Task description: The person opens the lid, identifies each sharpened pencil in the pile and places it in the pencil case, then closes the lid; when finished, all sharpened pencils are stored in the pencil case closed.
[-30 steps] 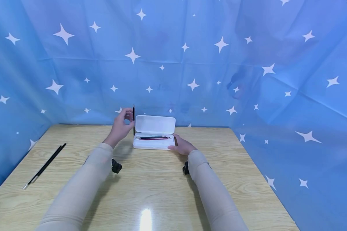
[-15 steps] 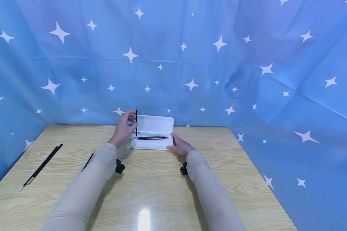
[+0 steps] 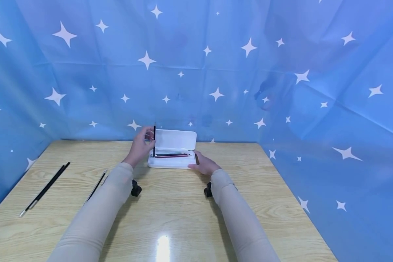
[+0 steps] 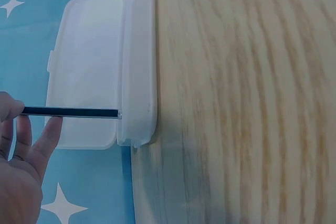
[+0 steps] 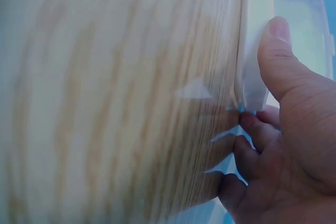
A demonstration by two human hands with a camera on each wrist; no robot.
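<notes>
A white pencil case [image 3: 170,164] lies at the back of the table, its lid [image 3: 176,139] raised. Several pencils [image 3: 173,155] lie lengthwise inside it. My left hand [image 3: 139,146] pinches a black pencil [image 4: 73,112] between thumb and fingers, holding it upright with the point up. In the left wrist view the pencil's lower end meets the rim at the case's left end. At the other end, my right hand [image 3: 205,165] grips the case. The right wrist view shows its thumb [image 5: 278,51] along the front wall and the other fingers curled at the end.
Two black pencils [image 3: 47,187] lie side by side on the left of the wooden table [image 3: 183,211]. More pencils [image 3: 96,185] lie close to the left forearm, partly hidden by the sleeve. A blue curtain with white stars hangs behind and at both sides.
My left hand has carried the upright pencil a little right, from the case's left edge to over its left end, and slightly down. The right hand stays on the case.
</notes>
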